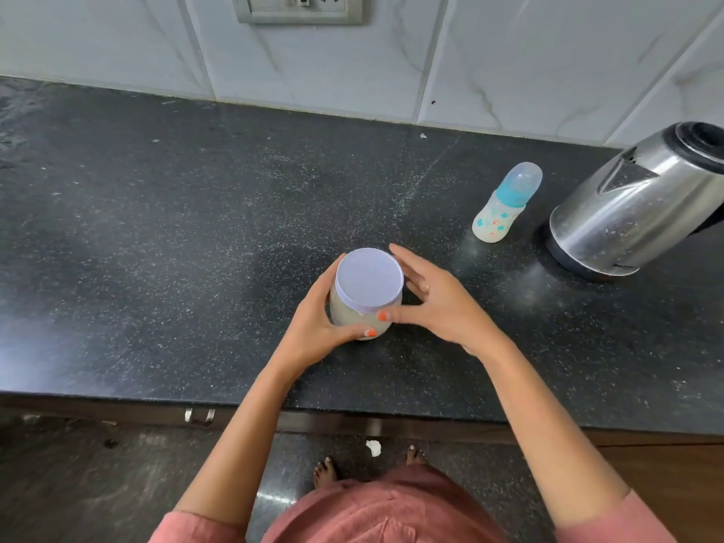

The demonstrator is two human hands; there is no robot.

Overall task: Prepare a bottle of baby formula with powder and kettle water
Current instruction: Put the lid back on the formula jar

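Observation:
A clear jar of pale powder (344, 311) with a lilac lid (369, 277) stands on the black counter (176, 237) near its front edge. My left hand (319, 321) wraps the jar's body from the left. My right hand (435, 299) curves around the lid from the right, thumb tip on the lid's rim and fingers behind it. The lid sits on the jar. A small baby bottle (505, 203) with a blue collar and a clear cap stands to the right, further back. Beside it a steel kettle (642, 205) rests on its base.
A tiled wall with a socket panel (299, 7) rises behind the counter. The counter's front edge runs just below my wrists, with a drawer handle (200, 415) under it. A scrap of white paper (373, 447) lies on the floor.

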